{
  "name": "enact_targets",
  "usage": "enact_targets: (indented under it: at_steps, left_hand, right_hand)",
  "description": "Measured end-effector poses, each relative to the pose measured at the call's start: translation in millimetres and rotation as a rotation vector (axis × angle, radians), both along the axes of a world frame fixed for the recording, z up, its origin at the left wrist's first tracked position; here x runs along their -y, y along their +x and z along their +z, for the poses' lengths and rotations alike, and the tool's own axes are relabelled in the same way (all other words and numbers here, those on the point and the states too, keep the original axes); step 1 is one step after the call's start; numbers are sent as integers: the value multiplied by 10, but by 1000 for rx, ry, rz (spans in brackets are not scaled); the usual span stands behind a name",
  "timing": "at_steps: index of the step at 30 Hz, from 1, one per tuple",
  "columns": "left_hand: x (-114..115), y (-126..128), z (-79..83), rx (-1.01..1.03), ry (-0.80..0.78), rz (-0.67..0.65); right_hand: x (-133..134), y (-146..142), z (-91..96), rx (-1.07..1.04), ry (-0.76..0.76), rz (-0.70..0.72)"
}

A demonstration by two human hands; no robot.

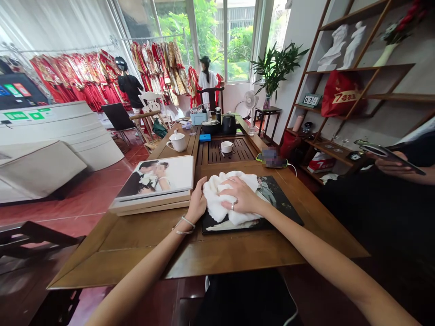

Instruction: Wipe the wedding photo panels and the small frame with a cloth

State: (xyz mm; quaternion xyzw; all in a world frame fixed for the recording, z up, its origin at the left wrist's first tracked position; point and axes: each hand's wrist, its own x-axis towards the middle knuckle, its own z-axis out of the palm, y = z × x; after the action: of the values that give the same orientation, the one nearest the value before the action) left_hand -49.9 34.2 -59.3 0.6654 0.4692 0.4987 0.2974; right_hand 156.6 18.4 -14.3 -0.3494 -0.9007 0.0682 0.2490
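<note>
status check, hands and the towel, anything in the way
Right hand flat on white towel. Left hand at its left edge. Towel lies on dark photo print. Album stack close left, apart.

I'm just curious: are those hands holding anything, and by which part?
Right hand presses flat on top of the white towel on a dark photo panel. Left hand cups the towel's left edge; whether it grips is unclear.
</note>
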Motion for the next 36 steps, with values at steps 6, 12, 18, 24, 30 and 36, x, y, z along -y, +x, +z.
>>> enact_targets:
  at_steps: [6, 12, 18, 24, 30, 36]
  left_hand:
    - [-14, 10, -39, 5, -21, 19]
    - [42, 51, 64, 26, -43, 30]
    - [132, 98, 123, 85, -109, 86]
    - [91, 82, 85, 97, -123, 61]
    - [73, 48, 62, -128, -39, 37]
    - [41, 31, 14, -124, 6, 3]
  right_hand:
    - [-131, 269, 143, 57, -74, 115]
    - [-368, 98, 152, 133, -58, -199]
    - [-114, -224, 103, 141, 22, -67]
    - [166, 12, 149, 69, -45, 141]
    - [-50, 617, 83, -2, -28, 14]
    - [-331, 801, -74, -64, 84, -202]
